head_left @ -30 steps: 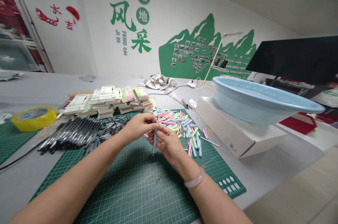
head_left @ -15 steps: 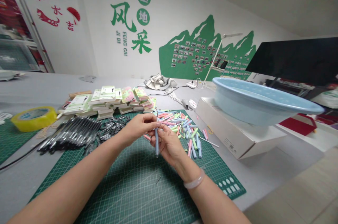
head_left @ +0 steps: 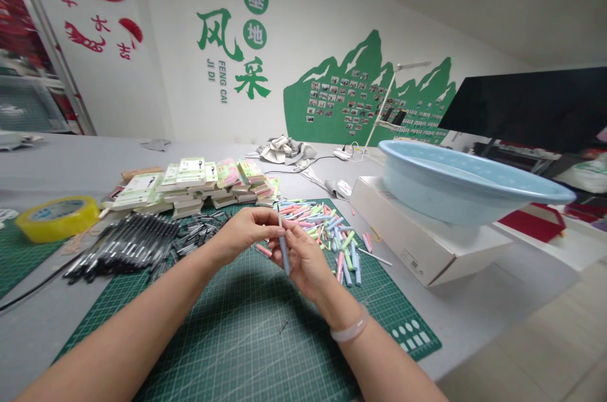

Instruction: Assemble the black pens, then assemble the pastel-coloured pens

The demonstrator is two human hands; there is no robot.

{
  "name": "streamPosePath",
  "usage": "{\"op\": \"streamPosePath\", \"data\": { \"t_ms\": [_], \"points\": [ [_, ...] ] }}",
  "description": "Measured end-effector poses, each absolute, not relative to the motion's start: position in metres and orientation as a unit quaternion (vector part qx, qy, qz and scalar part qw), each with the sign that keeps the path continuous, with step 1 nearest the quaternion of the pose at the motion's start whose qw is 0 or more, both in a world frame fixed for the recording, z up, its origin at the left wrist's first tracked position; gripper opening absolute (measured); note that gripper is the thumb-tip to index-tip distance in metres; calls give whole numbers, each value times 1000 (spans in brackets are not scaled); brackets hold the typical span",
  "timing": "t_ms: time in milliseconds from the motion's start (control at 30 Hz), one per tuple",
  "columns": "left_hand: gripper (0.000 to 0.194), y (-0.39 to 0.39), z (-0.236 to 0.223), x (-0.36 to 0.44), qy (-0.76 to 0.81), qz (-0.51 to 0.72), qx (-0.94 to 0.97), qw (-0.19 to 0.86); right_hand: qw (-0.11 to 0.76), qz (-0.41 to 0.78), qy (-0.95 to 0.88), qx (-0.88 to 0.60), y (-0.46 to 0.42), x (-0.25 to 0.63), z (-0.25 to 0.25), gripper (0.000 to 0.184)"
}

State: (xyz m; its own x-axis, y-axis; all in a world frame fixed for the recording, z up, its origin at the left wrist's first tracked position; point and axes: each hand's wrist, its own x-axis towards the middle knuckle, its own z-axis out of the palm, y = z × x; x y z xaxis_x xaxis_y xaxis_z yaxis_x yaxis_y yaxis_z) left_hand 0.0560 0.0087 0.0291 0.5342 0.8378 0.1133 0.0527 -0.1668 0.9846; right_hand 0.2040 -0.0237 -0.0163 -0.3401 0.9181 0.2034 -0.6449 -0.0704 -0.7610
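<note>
Both my hands meet above the green cutting mat (head_left: 227,339). My right hand (head_left: 306,260) is closed around a pale blue pen barrel (head_left: 285,256), which slants with its lower end toward me. At the barrel's upper end, my left hand (head_left: 251,226) pinches a slim pen refill (head_left: 279,215) with a dark tip. The fingers partly cover where refill and barrel meet, so how far one sits in the other is hidden. Just behind the hands lies a loose heap of pink, green and blue pen parts (head_left: 348,256).
Dark clear pen pieces (head_left: 128,244) are piled at left, beside a yellow tape roll (head_left: 59,219). Small boxes (head_left: 190,177) are stacked behind. At right a blue basin (head_left: 455,190) rests on a white box (head_left: 417,244). A tiny spring-like piece (head_left: 283,327) lies on the mat.
The blue barrel has tilted, its lower end swinging slightly right and up. More of the refill shows above the fingers. Both hands stay closed in nearly the same place.
</note>
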Motion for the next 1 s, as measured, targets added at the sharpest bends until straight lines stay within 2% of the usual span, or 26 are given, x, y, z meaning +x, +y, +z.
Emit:
{"op": "streamPosePath", "data": {
  "t_ms": [133,267,367,467,567,833,1000],
  "points": [
    [28,5,34,56,321,339,703,537,555,708,-405,-163,-25,207,-13,26],
    [39,12,38,49,345,388,708,479,551,698,-425,-169,-24,216,-9,21],
    [36,29,31,37,411,391,733,376,578,663,-441,-181,-20,226,-5,18],
    [21,47,17,23,487,292,793,222,607,630,-443,-197,-14,235,-2,16],
    [20,58,2,15,524,227,807,149,622,612,-443,-205,-10,244,1,16],
    [21,65,-12,37,487,170,852,86,674,544,-450,-217,-2,275,11,16],
    [19,74,-7,57,476,148,865,62,679,541,-446,-219,0,278,12,16]
  ]
}}
